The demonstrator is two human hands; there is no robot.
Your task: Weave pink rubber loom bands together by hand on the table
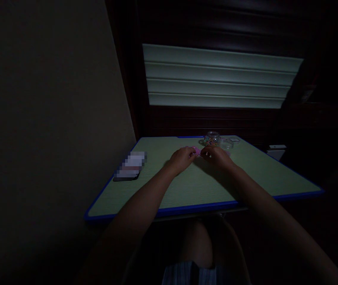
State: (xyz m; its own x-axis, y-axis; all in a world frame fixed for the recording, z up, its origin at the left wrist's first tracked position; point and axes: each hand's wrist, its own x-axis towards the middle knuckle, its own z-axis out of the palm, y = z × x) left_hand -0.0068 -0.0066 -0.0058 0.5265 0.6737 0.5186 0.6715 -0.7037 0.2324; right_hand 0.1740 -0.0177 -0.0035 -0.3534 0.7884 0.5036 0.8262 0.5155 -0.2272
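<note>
Both my hands meet over the far middle of the table, around a small pink item whose kind I cannot make out. My left hand pinches its left side. Close by on the right, my right hand has its thumb and fingertips pressed together at the item's right edge. Just behind my right hand stands a clear jar with small colourful pieces inside. A clear round container sits to the right of the jar, partly hidden by my hand.
The pale green table has a raised blue edge. A phone-like flat object, its face blurred out, lies at the left. A clear round lid rests at the back right. A wall borders the left side, and the room is dim.
</note>
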